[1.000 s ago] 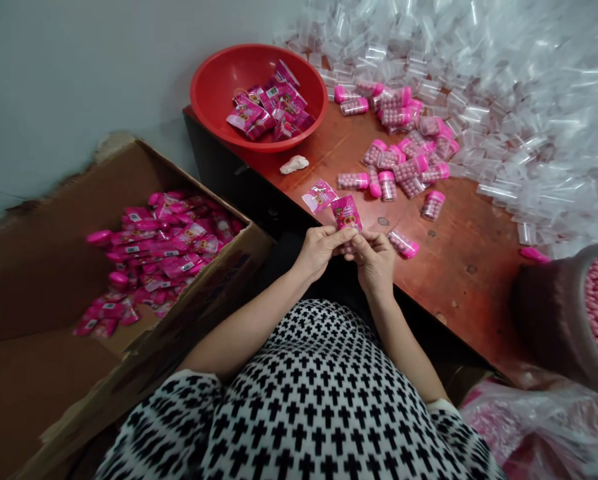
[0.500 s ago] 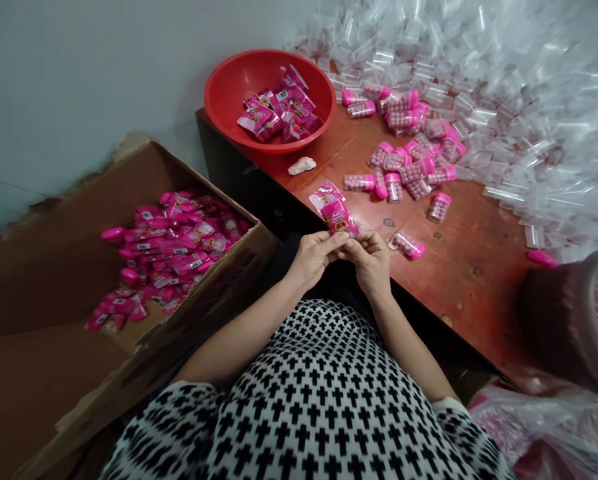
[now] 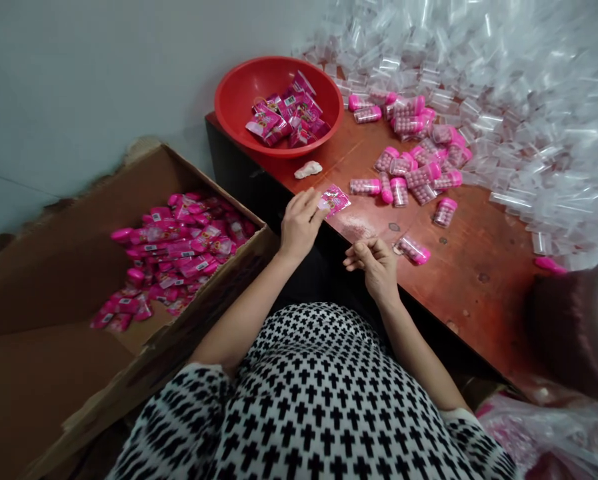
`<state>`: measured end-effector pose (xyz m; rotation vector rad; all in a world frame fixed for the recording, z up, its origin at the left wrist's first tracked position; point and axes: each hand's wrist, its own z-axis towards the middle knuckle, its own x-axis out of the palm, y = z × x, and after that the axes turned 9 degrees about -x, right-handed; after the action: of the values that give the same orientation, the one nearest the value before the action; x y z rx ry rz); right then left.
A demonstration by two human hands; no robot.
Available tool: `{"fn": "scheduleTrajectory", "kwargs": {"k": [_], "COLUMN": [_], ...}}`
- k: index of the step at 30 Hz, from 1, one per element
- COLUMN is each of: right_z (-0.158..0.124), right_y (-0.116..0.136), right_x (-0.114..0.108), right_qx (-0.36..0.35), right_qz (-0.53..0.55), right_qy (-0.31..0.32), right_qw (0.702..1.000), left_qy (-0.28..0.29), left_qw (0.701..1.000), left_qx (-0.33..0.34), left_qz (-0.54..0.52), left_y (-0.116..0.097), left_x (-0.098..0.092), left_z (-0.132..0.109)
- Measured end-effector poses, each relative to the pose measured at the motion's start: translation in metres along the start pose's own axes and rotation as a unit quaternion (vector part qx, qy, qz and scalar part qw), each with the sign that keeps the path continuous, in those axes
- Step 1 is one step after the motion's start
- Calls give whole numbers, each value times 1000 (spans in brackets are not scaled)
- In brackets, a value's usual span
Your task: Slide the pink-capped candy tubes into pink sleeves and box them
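Pink packet, head view: flat by the bench edge, apparently placed for easy reach.
Left hand: fingers at its left side; grip cannot be told.
Right hand: fingers curled, grip unclear; capped vial just right.

Okay, so the person's got on a pale top covered in rows of little black crosses. The left sleeve looks more like streaky black-and-white zigzags tbh, and the right sleeve finishes in a plain pale cuff near the elbow. Left hand and right hand are both bare, forearms too.
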<state>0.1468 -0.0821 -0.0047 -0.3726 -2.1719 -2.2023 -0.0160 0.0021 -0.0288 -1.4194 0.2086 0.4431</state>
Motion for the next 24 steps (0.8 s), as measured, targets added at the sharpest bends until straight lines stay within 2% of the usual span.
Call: {"fn": "scheduleTrajectory", "kwargs": {"k": [3, 6, 10, 12, 15, 18, 20, 21, 22, 24], "right_z": [-1, 4, 19, 30, 51, 68, 74, 75, 76, 77], "right_y": [2, 4, 7, 7, 3, -1, -1, 0, 2, 7], "right_x": [-1, -5, -7, -4, 2, 6, 7, 6, 6, 3], "right_qx": [6, 6, -5, -19, -57, -71, -57, -49, -39, -20], "right_qz": [-27, -47, -70, -75, -49, -10, 3, 4, 0, -14], "right_qy": [12, 24, 43, 31, -4, 0, 4, 5, 9, 31], "right_qw": [1000, 999, 997, 997, 997, 997, 998, 999, 999, 999], "left_qy": [12, -1, -35, -48, -51, -25, 3, 18, 40, 108], "left_qw": [988, 981, 982, 983, 985, 990, 997, 997, 990, 949], "left_qx": [53, 67, 80, 85, 106, 122, 77, 28, -36, -172], "left_qz": [145, 180, 169, 156, 124, 58, -22, -75, -133, -240], "left_y": [8, 15, 19, 16, 4, -14, -23, -26, -28, -30], "left_x": [22, 30, 32, 33, 34, 32, 26, 23, 19, 11], "left_z": [19, 26, 24, 21, 13, 0, -8, -11, -12, -14]}}
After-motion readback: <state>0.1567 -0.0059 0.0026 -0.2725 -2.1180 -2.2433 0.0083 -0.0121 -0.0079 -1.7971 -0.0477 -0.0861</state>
